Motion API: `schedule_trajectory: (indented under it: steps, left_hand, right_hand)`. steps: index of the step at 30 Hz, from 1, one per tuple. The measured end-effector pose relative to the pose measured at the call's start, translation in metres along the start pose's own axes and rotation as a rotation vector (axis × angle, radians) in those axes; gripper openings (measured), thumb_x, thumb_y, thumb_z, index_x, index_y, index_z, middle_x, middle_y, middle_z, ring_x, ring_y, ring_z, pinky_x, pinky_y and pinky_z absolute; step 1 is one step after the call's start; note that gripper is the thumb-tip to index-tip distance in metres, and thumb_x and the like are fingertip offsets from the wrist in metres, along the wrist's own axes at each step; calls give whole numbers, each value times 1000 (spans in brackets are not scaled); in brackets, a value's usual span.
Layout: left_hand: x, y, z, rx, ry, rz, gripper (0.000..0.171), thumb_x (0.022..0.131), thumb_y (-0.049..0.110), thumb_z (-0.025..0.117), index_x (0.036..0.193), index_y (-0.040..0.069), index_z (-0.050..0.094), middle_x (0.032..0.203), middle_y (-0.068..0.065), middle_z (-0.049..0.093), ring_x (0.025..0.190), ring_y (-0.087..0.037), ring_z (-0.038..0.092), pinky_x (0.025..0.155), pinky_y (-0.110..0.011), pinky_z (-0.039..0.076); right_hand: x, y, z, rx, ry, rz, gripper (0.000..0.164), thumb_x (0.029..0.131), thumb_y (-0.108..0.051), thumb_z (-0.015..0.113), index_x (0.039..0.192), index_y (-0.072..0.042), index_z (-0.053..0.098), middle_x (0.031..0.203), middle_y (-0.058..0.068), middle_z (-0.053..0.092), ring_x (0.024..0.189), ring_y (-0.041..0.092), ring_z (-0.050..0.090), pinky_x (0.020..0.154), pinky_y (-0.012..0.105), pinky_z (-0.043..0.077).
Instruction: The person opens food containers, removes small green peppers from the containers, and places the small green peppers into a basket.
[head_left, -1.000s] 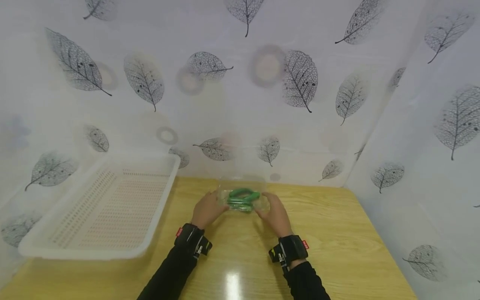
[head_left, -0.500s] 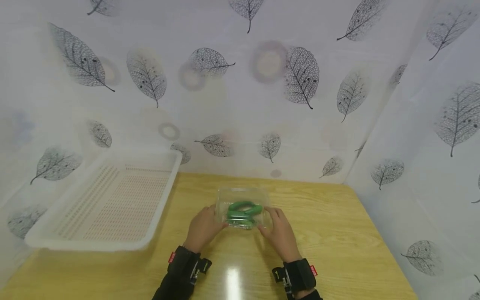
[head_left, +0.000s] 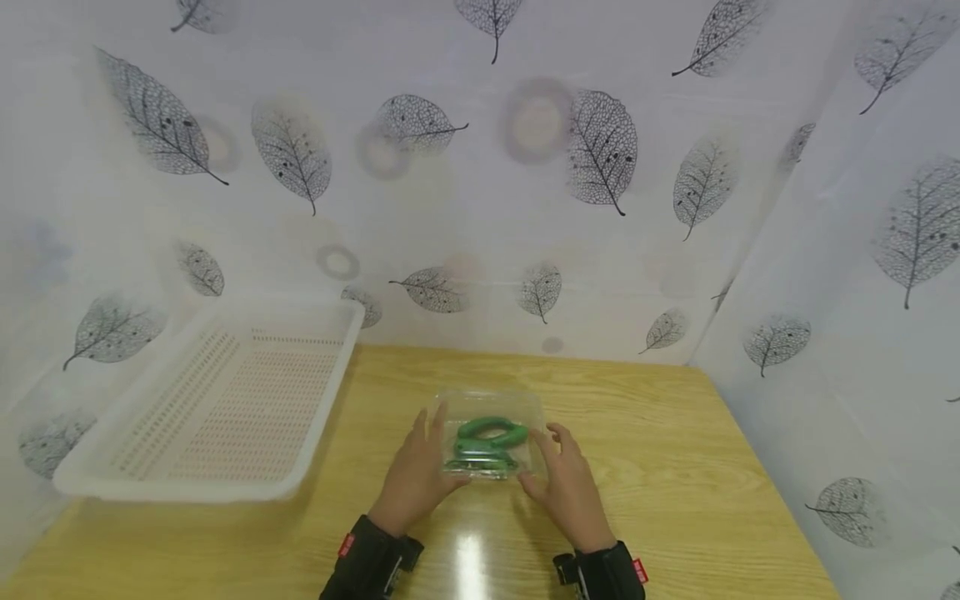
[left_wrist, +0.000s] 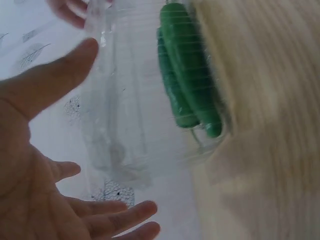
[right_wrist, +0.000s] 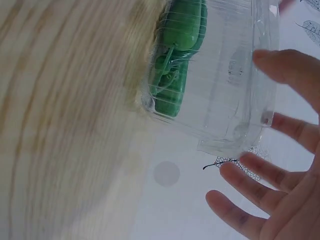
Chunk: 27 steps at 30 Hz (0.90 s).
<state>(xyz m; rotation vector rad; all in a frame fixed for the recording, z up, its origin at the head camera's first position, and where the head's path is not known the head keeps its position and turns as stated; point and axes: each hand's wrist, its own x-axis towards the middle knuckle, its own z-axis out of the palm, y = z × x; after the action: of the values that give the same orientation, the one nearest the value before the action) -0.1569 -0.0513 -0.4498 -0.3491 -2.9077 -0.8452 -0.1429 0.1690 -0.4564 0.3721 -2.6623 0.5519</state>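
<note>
A clear plastic box point(head_left: 487, 403) sits on the wooden table in front of me, its lid closed. Inside lie several long green peppers point(head_left: 487, 446), their stems visible through the wall in the right wrist view. My left hand point(head_left: 412, 475) is spread at the box's left side, its fingers apart from the wall and its thumb point(left_wrist: 80, 57) close to the rim. On the other side my right hand point(head_left: 567, 492) has loosely extended fingers, with thumb point(right_wrist: 275, 62) and forefinger at the rim; whether they touch it I cannot tell.
A large white perforated plastic basket point(head_left: 296, 467) stands on the left of the table point(head_left: 660, 467). Leaf-patterned sheeting point(head_left: 480, 208) hangs behind the table and along the right side.
Both hands brought the box of peppers across the table toward me. The left fingers have since spread away from its side, and the right fingers have loosened.
</note>
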Motion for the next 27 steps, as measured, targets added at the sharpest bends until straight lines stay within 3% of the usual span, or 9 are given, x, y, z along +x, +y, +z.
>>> schedule_trajectory:
  steps: [3,10,17,27]
  left_hand:
    - [0,0,3,-25,-31,27,107,71,39,79,150,7,16,146,-37,23,124,-49,44,94,-54,45]
    - [0,1,6,36,1,91,102,73,41,76,146,-5,22,137,-40,37,108,-44,57,86,-48,51]
    - [0,1,6,115,31,113,99,71,44,76,142,-8,30,132,-38,43,99,-42,62,84,-46,52]
    - [0,0,8,166,130,174,89,68,32,82,133,-13,41,122,-38,52,84,-39,65,74,-43,54]
  right_hand:
    - [0,1,3,-20,21,-76,63,66,-25,85,122,-13,59,134,23,48,112,38,56,85,50,51]
    - [-2,1,9,-67,47,-119,60,67,-26,83,122,-16,61,133,20,52,113,36,57,87,46,52]
    - [-2,-2,13,-89,86,-150,58,65,-28,83,118,-15,63,127,23,56,105,37,61,83,46,53]
    - [-2,-5,14,-122,107,-153,55,65,-19,85,115,-12,63,124,23,57,104,36,62,80,43,55]
